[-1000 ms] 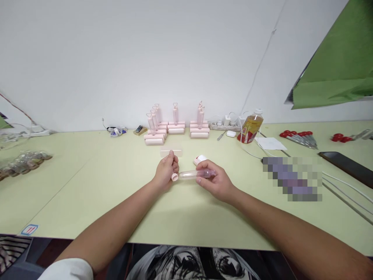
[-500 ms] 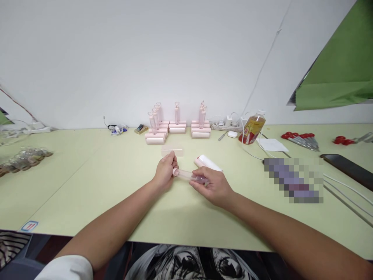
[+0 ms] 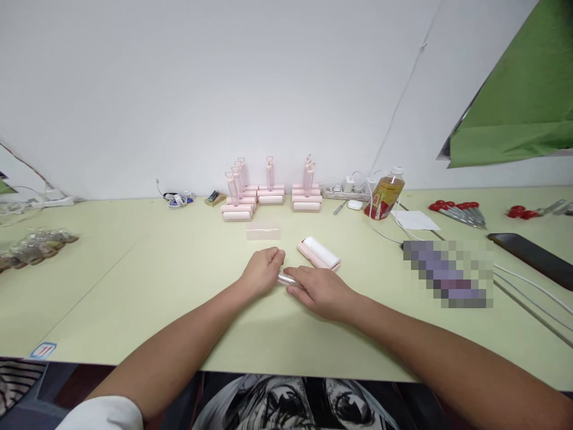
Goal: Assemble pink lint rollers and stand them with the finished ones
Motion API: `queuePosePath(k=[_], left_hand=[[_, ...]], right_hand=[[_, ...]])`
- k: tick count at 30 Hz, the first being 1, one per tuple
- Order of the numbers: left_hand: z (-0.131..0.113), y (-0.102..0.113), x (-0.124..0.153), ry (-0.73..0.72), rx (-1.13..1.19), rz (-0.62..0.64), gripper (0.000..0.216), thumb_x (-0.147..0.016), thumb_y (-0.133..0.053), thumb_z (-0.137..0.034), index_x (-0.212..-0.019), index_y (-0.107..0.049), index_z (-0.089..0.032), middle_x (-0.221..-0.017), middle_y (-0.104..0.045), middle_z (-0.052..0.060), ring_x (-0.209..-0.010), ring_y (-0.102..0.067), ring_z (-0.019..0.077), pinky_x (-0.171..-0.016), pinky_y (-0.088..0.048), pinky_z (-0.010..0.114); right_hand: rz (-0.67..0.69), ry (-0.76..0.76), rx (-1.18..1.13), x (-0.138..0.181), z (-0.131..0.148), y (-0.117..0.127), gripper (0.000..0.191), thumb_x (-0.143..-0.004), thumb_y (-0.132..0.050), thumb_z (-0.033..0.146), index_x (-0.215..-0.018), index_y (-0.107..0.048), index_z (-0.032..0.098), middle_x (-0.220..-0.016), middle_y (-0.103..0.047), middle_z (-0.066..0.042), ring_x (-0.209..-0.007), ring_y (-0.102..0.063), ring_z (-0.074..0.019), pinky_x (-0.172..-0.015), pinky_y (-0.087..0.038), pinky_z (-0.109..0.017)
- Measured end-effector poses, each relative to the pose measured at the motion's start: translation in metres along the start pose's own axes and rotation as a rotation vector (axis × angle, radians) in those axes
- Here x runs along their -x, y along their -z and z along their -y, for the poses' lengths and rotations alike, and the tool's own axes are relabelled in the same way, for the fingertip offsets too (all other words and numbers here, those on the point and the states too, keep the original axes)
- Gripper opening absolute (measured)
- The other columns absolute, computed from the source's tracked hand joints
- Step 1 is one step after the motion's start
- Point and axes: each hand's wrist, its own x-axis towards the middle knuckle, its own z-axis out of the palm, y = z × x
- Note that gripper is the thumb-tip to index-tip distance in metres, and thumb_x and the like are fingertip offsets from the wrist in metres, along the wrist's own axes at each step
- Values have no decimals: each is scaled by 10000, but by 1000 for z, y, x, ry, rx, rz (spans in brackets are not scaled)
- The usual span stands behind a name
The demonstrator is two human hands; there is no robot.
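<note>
In front of me, a short length of a clear pinkish lint roller handle (image 3: 289, 279) shows between my two hands. My left hand (image 3: 264, 270) is closed on its left end. Fingers of my right hand (image 3: 323, 291) wrap its other end and hide most of it. Just beyond the right hand, a pink lint roller head with a white roll (image 3: 319, 252) lies slanted on the table. A clear pinkish plastic cover (image 3: 263, 231) lies beyond my left hand.
Along the wall stand several pink lint rollers (image 3: 307, 203), some with upright clear handles. A drink bottle (image 3: 385, 194), a power strip (image 3: 344, 194) and red-handled tools (image 3: 461, 212) are to the right. Bagged items (image 3: 38, 248) lie far left on the table (image 3: 147, 286).
My hands have come closer together, covering more of the handle. The left hand has shifted right and nearer to me, and now leaves the plastic cover in full view.
</note>
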Motion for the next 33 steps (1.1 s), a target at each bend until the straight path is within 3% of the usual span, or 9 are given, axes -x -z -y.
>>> queuePosePath(k=[4,14,25,29,33], left_hand=[[-3,2,0,18,-82,31,434,-919,-344,-442,-563,-379,-197,-539,-430,-25,-548,-411,140,-543,-270,278],[-22,-2,13,-3,-303,-98,382,-968,-284,-376,-631,-362,-216,-536,-425,-22,-504,-413,149,-525,-238,277],[-22,-6,16,-30,-290,-152,374,-978,-243,-393,-654,-322,-224,-528,-386,-31,-481,-383,147,-513,-221,275],[-17,-3,10,-88,-196,-116,401,-968,-279,-421,-639,-365,-210,-546,-420,-29,-519,-420,136,-526,-241,264],[-8,8,1,-180,-133,-38,463,-929,-379,-503,-587,-382,-191,-529,-390,-42,-521,-389,114,-525,-247,253]], right_hand=[[-17,11,28,0,1,-1,363,-956,-411,349,-1242,-550,175,-985,-676,-97,-881,-631,-240,-752,-443,-336],[-97,126,6,2,-6,-3,374,-959,-413,352,-1251,-543,158,-887,-665,-92,-802,-622,-217,-710,-451,-317],[-99,101,-59,2,-2,-1,382,-945,-434,339,-1240,-565,135,-859,-660,-99,-761,-599,-213,-686,-434,-319],[-106,44,-273,-4,-4,3,354,-913,-503,357,-1184,-619,159,-741,-627,-40,-688,-564,-177,-648,-411,-297],[-136,-185,-761,-8,-16,11,391,-834,-604,374,-1165,-604,167,-665,-580,15,-538,-497,-120,-521,-392,-258]])
